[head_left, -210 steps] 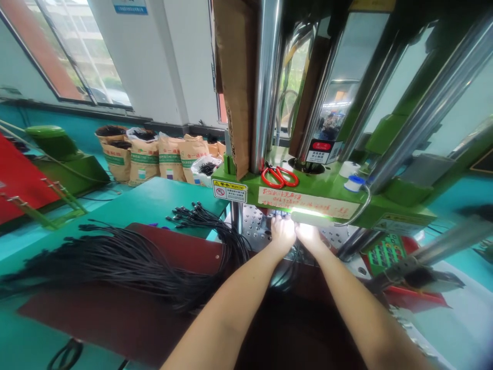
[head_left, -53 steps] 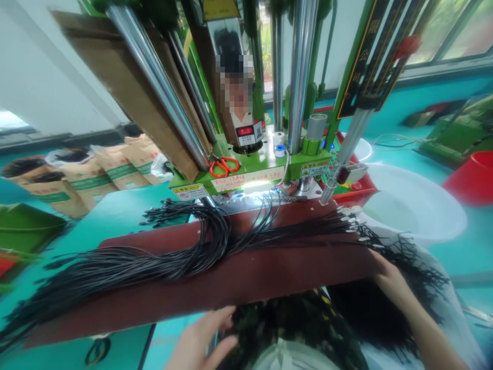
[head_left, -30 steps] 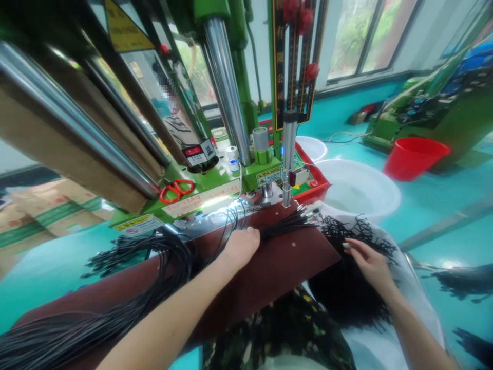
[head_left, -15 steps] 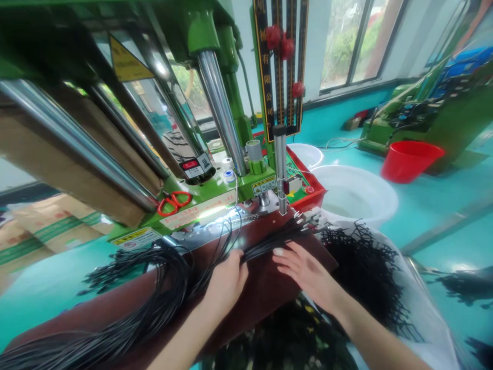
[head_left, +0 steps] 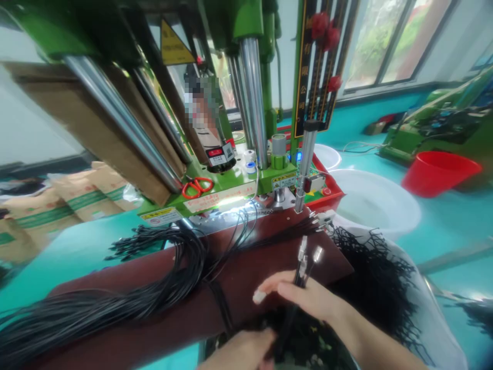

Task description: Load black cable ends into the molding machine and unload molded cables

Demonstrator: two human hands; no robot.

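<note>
My right hand (head_left: 314,298) is over the front of the brown work board (head_left: 265,277), curled around a few black cables. Their silver metal connectors (head_left: 303,252) stick up above the hand, and a fingertip has a white cover. Lower down, my left hand (head_left: 246,349) is blurred and partly cut off by the bottom edge; its fingers close on the lower part of the same dark cables. Behind them, more cables (head_left: 277,235) lie along the board with connectors at the right end. A thick bundle of black cables (head_left: 154,288) spreads over the board's left side.
A green press machine (head_left: 246,187) with steel columns stands behind the board, orange-handled scissors (head_left: 197,187) on its ledge. To the right are a white sack (head_left: 431,313) with black branching pieces, a white tub (head_left: 400,205) and a red bucket (head_left: 439,172). A person shows behind the columns.
Both hands have moved from the cables on the board toward my body. My right hand now has a few cables with connectors upright. The view has shifted left.
</note>
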